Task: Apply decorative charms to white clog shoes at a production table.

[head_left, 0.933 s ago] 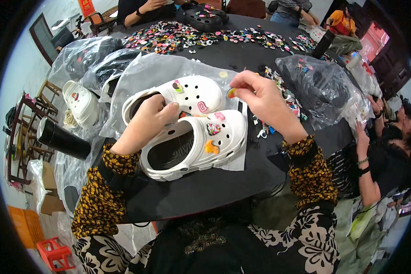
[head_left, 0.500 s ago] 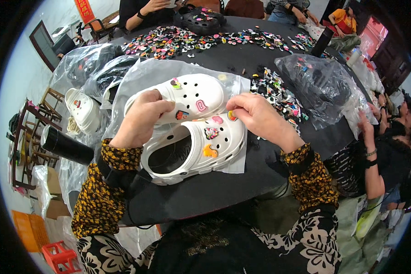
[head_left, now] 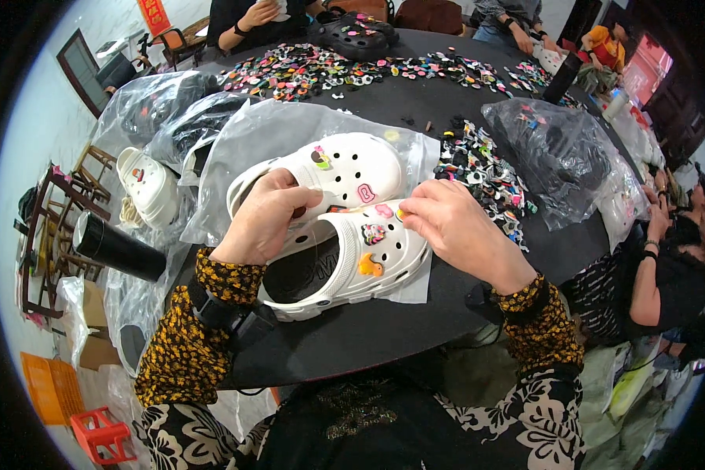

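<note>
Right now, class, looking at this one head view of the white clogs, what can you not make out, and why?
- Head view: the charm under the right hand fingertips, covered by the fingers.
- Head view: the heel of the far white clog, hidden by the left hand.
- Head view: contents of the grey plastic bag, veiled by crumpled film.
- Head view: single shapes in the far charm pile, too small.

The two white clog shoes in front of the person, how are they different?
The near clog is held by both hands: the left hand at its opening, the right hand at its toe. The far clog lies behind, touched only by the left hand. The near clog shows an orange charm; the far clog shows a pink one. Both are white with holes and lie on a clear plastic bag.
</note>
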`<state>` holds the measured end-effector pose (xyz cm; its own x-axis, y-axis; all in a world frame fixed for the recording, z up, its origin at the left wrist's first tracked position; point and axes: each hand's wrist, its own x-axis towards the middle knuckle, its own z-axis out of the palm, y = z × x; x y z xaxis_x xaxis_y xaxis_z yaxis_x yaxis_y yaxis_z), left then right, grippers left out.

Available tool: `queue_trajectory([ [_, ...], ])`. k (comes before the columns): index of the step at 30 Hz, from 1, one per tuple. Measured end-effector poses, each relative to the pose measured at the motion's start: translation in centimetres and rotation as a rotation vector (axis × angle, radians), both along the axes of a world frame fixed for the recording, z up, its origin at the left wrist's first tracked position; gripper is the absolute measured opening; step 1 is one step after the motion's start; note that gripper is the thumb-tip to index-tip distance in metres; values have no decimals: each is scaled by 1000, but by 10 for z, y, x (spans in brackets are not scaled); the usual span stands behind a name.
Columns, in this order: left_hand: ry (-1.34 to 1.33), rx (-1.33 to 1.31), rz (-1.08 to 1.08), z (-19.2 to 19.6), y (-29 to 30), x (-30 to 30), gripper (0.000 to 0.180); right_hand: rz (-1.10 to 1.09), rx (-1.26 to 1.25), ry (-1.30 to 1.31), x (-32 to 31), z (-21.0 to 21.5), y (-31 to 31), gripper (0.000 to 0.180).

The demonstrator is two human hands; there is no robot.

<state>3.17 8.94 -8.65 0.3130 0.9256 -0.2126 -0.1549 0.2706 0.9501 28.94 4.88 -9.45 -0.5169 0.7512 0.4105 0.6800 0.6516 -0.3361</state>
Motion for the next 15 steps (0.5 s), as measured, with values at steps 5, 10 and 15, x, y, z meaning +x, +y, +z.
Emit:
queue_trajectory([
  [5, -26, 34, -18, -17, 9, -7, 24, 9, 12, -43, 1, 1, -1, 17],
  [10, -43, 34, 16, -9, 4, -6, 24, 12, -3, 77, 2, 4, 6, 15],
  [15, -28, 59, 30, 3, 0, -7, 24, 0, -147, 387, -19, 26, 11, 13],
])
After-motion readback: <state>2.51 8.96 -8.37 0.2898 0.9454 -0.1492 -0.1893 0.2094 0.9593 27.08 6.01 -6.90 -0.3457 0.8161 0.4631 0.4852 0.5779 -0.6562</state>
